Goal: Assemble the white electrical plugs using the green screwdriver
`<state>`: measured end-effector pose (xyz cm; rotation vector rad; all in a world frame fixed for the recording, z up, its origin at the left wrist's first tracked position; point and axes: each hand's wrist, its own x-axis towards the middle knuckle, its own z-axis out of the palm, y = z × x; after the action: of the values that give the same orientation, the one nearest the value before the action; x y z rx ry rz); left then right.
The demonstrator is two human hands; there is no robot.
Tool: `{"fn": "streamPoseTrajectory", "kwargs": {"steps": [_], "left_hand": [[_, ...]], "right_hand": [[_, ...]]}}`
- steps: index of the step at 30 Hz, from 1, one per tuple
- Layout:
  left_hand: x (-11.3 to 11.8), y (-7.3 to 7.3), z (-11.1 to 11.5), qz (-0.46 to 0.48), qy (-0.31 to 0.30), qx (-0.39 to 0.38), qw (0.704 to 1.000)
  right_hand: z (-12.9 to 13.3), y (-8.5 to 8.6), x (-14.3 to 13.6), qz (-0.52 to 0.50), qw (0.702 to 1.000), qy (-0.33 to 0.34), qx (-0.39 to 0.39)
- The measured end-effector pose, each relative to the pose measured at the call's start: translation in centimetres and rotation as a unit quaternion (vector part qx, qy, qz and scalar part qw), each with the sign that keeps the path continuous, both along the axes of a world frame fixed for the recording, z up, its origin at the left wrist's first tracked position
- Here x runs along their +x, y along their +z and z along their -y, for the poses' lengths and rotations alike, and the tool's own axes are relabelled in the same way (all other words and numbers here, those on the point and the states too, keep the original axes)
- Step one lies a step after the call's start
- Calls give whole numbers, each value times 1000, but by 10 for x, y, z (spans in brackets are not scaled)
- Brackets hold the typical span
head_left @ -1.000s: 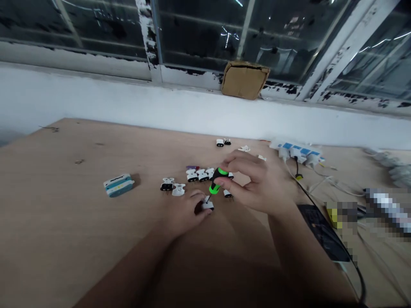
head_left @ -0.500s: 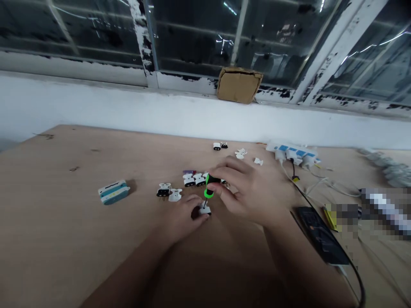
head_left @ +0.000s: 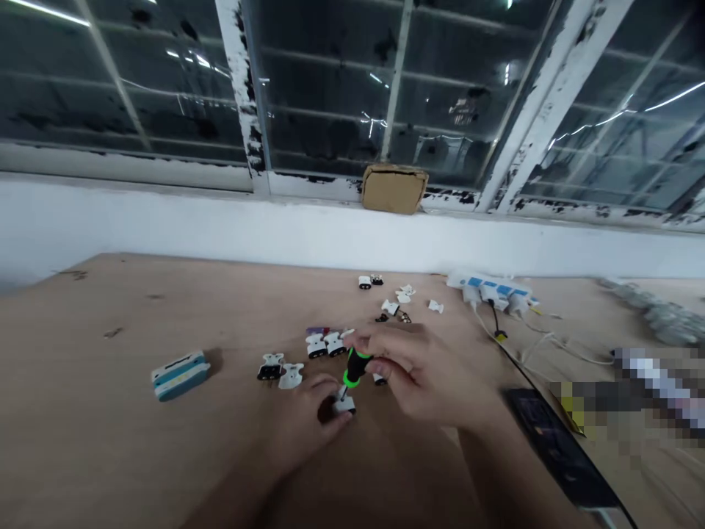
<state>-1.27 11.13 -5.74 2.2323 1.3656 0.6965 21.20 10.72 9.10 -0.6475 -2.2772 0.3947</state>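
My left hand (head_left: pixel 305 419) pinches a small white-and-black plug (head_left: pixel 344 405) against the table, between thumb and fingers. In my right hand (head_left: pixel 418 367) is a screwdriver (head_left: pixel 358 365) with a black and green handle. Its shaft points down, tilted slightly, and the tip meets the top of the plug; the exact contact is too small to make out. Behind the hands stand similar white-and-black plugs (head_left: pixel 316 345) in a row, partly hidden by my right hand. Left of them lie an opened black plug half (head_left: pixel 270 367) and a loose white cover (head_left: pixel 291 376).
A blue-and-white box (head_left: pixel 180 375) lies to the left. More plug parts (head_left: pixel 391 307) are scattered toward the wall. At the right are a power strip (head_left: pixel 490 286) with cables, a dark phone (head_left: pixel 562 441) and a plastic bag (head_left: pixel 655 308). A cardboard piece (head_left: pixel 394 189) leans at the window.
The view has tipped upward, so everything sits lower in the picture. The screwdriver leans a little more, and its tip stays at the plug. Both hands keep their grips.
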Motion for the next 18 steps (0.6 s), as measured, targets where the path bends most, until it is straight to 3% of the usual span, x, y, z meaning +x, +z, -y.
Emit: {"fn": "streamPoseTrajectory", "kwargs": {"steps": [8,13,15,16,18], "left_hand": [[-1,0,-1,-41,3,7,999],[1,9,2,-75,7,15,997],[4,13,0,-94,5,23,995],[6,15,-1,-104,4,28,994],[12,18,-5,-125,-3,38,991]], "right_hand": [[-2,0,-6,-9,998,-55,13],[-5,-18,-8,-92,993,-51,-46],[-14,-30,2,-191,976,-75,-71],[-21,-35,10,-270,951,-125,-82],[-34,-46,32,-322,927,-179,-74]]}}
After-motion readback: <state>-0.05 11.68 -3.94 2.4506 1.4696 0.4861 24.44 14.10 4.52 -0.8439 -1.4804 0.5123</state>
